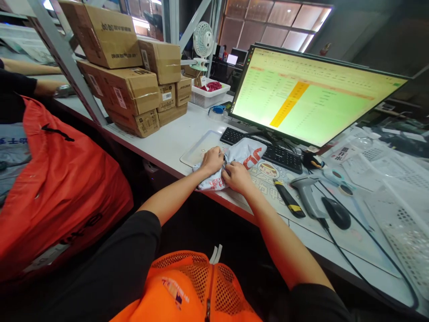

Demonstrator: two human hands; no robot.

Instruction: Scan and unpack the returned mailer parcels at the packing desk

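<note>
A pale plastic mailing bag [246, 150] with red lettering lies crumpled at the desk's front edge, partly over the keyboard. My left hand [212, 161] grips its middle from the left, fingers curled into the plastic. Close beside it, my right hand [237, 177] pinches the same bag from the right. The two hands nearly meet, and the fingertips are partly hidden in the folds. Under the bag is a printed desk mat [268, 192]. To the right of my right hand lie a black and yellow box cutter [288, 199] and a grey barcode scanner [309, 197].
Cardboard boxes [120, 89] are stacked at the back left. A monitor [311, 94] stands behind the keyboard [281, 156]. A black mouse [336, 213], a scanner cable and white baskets [398, 223] occupy the right. A large red bag [73, 188] stands left; another person's arm [47, 87] is beyond it.
</note>
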